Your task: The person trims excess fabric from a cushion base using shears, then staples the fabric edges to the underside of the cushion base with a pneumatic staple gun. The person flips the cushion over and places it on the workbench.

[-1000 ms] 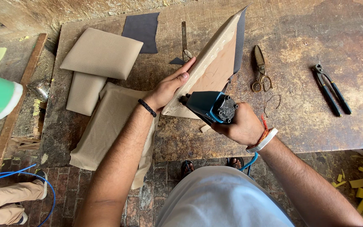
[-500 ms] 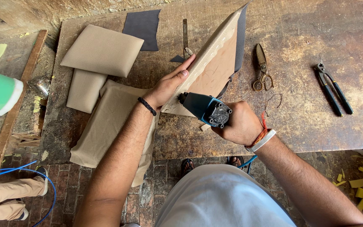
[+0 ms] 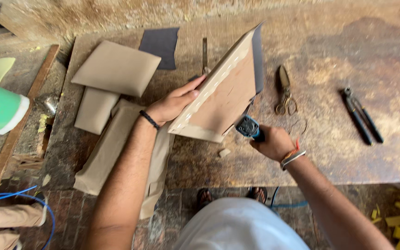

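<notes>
On the worn workbench [image 3: 348,153], near its front edge, a flat upholstered panel [image 3: 218,102] is standing tilted on one corner, its brown board backing and a row of pale staples along one edge facing the camera. Left hand [image 3: 174,104]: fingers lying extended and close together against the panel's stapled edge, thumb underneath, steadying the panel rather than clenching it. Right hand [image 3: 271,142]: fingers curling fully around the grip of a blue power tool [image 3: 248,127], whose nose is meeting the panel's lower right edge; whether the trigger is being pressed cannot be told. Beyond the panel, a dark fabric sheet [image 3: 159,44] is lying flat on the bench. Left of the panel, three tan padded pieces [image 3: 114,69] are lying stacked and overlapping, the lowest hanging over the bench's front edge. Right of the panel, a pair of scissors [image 3: 284,95] is lying near it, and black-handled pliers [image 3: 362,115] are lying well apart, further right. Below the panel, a small scrap [image 3: 224,152] is sitting just beside the tool hand.
</notes>
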